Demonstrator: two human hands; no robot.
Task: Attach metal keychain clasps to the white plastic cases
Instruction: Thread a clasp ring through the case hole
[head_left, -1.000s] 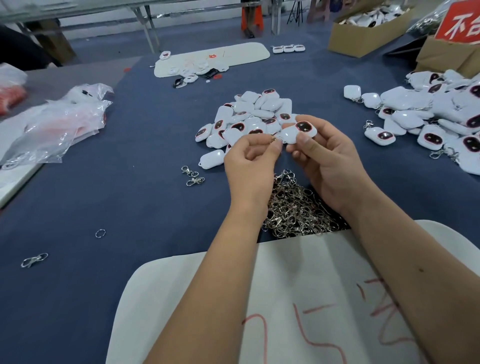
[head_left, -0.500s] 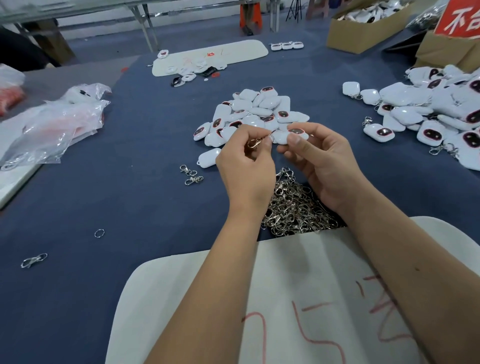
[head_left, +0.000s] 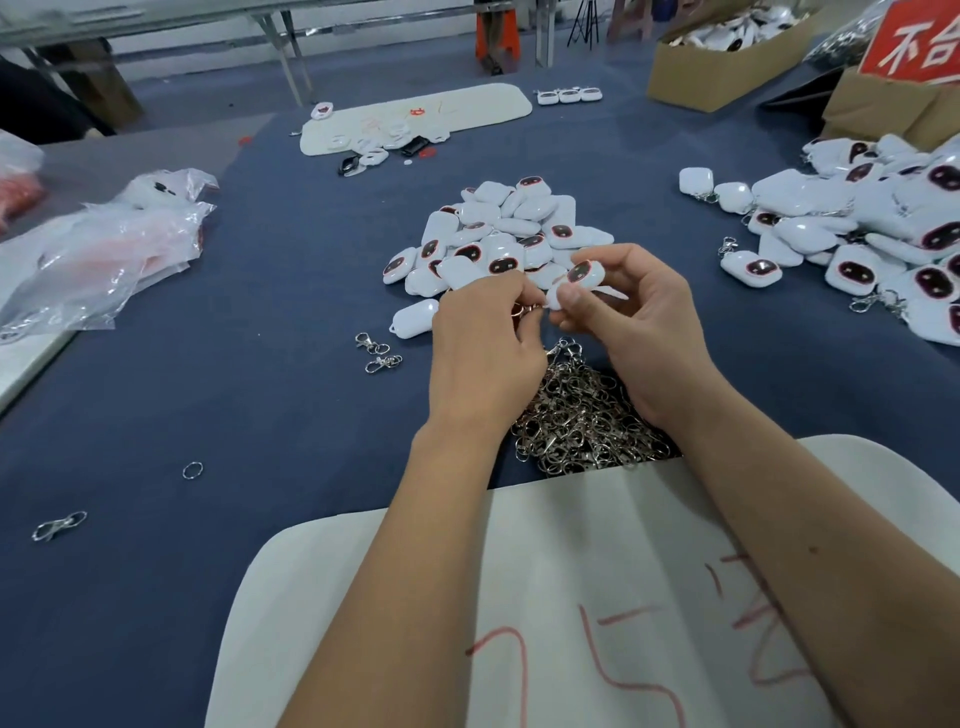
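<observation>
White plastic case (head_left: 579, 283) sits pinched in the right hand (head_left: 641, 332), above the near edge of the middle pile of cases (head_left: 498, 234). Left hand (head_left: 483, 348) pinches a metal clasp (head_left: 525, 310) against the case's left end. Loose clasps (head_left: 582, 421) lie heaped just nearer, on blue cloth (head_left: 260, 364).

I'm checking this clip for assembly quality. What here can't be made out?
- Head view: the clasp is mostly hidden by the left hand; whether it is hooked on cannot be told.
- The held case: its loop end is covered by the right hand.
- The red sign is cut off by the frame edge.
</observation>
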